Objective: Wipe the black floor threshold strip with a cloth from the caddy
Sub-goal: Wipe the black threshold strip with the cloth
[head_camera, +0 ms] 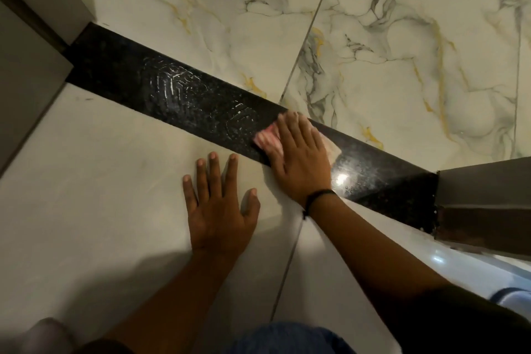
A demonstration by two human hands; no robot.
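Half the strip [201,100], by my reckoning, is left: past the fingertips of the right hand [301,158] it shows whitish smears, while behind the wrist it shines clean. That hand presses flat on the cloth [268,141], fingers spread rather than clenched. Beside it, the left hand [219,204] lies open, holding nothing.

**Tiles, frames and clothing around the doorway**

Glossy marble-look floor tiles [373,37] with grey and yellow veins are seen in the upper half, divided by thin grout lines. Plain pale tiles [100,181] are laid in the lower half. Dark grey door frames are seen at the left [31,46] and the right [485,201]. Blue fabric [287,339] is visible at the bottom edge.
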